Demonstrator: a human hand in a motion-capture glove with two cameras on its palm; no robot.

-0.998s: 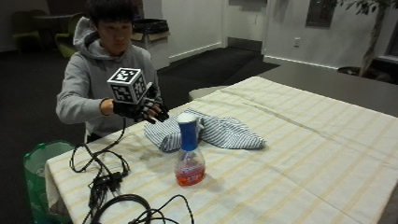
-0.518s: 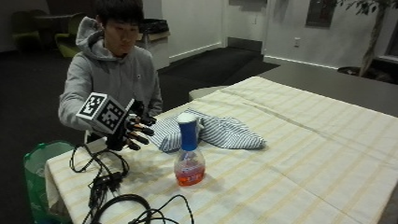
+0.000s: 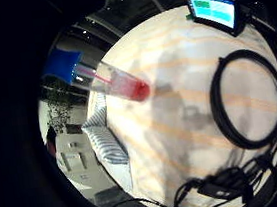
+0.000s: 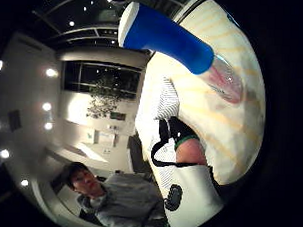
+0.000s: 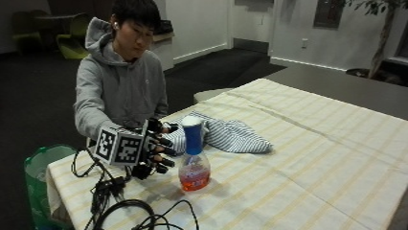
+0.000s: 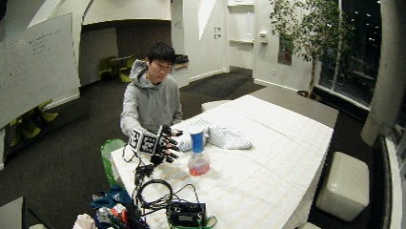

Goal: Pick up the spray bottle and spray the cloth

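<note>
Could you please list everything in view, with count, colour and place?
spray bottle: one, clear with red liquid and blue top, upright on the table, apart from the hand.
cloth: one, blue-and-white striped, crumpled behind the bottle.
tablecloth: one, cream with yellow stripes, over the table.
cables: several, black, at the table's near corner.
bin: one, green, on the floor beside the table.
gloved right hand: one, black, fingers spread, beside the bottle.
</note>
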